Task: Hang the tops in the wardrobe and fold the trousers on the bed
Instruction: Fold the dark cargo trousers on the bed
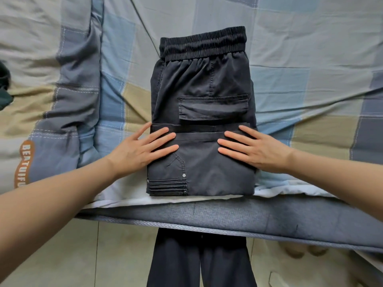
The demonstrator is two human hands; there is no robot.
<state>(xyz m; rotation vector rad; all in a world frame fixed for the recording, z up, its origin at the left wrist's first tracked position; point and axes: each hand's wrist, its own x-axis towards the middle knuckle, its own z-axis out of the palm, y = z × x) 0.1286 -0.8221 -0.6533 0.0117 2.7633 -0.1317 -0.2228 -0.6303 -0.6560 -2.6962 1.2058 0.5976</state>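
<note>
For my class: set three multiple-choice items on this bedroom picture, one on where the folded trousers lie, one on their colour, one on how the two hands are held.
1. Where do the trousers lie?
A. on the floor
B. on the bed, near its front edge
C. on a hanger

2. What colour are they?
A. black
B. red
C. white

3. How are the left hand and right hand held?
A. curled into fists
B. pinching the waistband
C. flat, fingers straight, pressing on the fold

Key: 1 B, they sit on the checked cover just behind the mattress edge; 2 A, the cloth is dark black throughout; 3 C, both palms lie flat on the lower part, clear of the waistband.
</note>
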